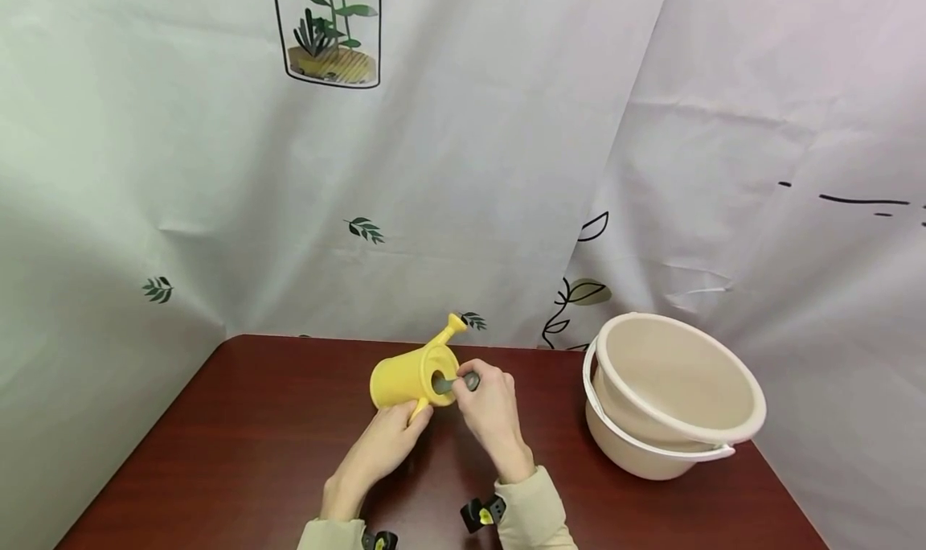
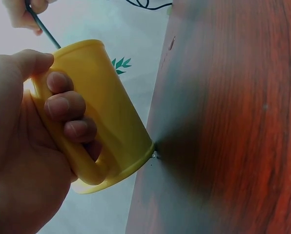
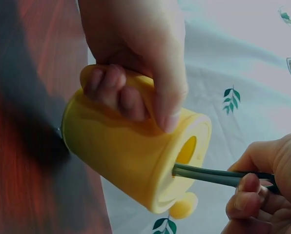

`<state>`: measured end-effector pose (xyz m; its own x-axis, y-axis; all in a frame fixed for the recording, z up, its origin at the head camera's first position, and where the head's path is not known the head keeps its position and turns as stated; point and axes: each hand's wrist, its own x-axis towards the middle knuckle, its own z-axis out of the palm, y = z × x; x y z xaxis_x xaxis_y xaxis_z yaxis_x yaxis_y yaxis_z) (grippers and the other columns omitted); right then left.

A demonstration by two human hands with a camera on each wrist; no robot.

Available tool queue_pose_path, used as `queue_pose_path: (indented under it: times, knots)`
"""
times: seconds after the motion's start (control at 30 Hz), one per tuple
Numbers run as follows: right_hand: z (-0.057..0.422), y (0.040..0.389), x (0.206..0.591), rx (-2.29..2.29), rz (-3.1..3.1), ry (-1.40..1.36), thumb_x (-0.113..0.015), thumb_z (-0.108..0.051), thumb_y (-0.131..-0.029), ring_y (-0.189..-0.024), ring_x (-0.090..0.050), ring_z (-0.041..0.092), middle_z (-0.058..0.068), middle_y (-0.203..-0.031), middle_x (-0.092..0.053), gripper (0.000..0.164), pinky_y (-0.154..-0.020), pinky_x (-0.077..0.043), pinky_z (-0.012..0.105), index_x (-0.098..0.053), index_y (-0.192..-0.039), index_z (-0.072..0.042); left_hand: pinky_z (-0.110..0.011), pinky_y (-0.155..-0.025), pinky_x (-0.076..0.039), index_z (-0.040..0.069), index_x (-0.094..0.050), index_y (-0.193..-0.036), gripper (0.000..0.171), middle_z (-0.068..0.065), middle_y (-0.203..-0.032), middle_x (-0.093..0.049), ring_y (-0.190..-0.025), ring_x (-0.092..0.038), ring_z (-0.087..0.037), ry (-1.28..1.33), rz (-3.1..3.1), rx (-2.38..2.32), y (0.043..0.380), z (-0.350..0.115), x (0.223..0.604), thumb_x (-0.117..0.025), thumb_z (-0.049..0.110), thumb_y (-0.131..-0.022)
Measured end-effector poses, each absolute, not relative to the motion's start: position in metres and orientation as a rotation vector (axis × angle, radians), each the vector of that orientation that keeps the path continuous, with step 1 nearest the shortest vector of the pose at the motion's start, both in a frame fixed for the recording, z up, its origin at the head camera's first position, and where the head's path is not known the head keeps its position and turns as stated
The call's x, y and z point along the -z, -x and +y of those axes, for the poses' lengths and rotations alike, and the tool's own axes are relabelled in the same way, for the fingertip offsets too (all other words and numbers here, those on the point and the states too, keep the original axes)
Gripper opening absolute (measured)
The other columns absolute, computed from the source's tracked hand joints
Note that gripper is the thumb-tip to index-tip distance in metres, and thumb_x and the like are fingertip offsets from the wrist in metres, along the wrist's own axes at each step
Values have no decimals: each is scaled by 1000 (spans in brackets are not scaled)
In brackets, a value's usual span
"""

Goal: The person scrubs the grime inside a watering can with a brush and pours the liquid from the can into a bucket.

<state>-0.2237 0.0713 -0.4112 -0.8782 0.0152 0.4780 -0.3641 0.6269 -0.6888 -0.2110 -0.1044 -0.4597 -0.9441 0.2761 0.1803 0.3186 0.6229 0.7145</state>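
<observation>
A yellow watering can (image 1: 396, 381) is tipped on its side over the table, its opening turned toward my right hand (image 1: 492, 409) and its spout pointing away. My left hand (image 1: 379, 447) grips the can's handle, fingers wrapped through it, as the left wrist view shows. Between the fingers and thumb of my right hand is a slim dark grey-green handle (image 3: 209, 175), which runs into the can's round opening. The far end of this tool is hidden inside the can, so I cannot tell its kind. In the left wrist view, the can's base edge (image 2: 131, 170) overlaps the tabletop edge.
Two cream basins stand stacked at the right of the table, the upper basin (image 1: 680, 373) tilted inside the lower basin (image 1: 637, 453), which has a carrying handle. Behind the dark red wooden table (image 1: 253, 437) hangs a white printed curtain (image 1: 470, 172).
</observation>
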Motion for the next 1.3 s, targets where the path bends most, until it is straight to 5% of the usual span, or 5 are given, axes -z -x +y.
queue_pose_path:
  times: [0.7, 1.3]
  knots:
    - [57, 231, 436, -1122, -2414, -319, -68, -4, -80, -52, -47, 10, -5, -60, -58, 7, -50, -41, 25, -71, -86, -6, -23, -53, -34, 17, -46, -68, 39, 10, -59, -37, -51, -34, -4, 540, -2771, 1196, 212, -103, 460, -48, 34, -104]
    - [66, 225, 417, -1131, -2415, -228, -71, -8, -77, -53, -50, 10, -9, -56, -56, 7, -54, -44, 26, -74, -83, -6, -24, -52, -35, 16, -46, -69, 39, 9, -59, -38, -50, -36, -5, 513, -2781, 1252, 210, -104, 461, -49, 35, -104]
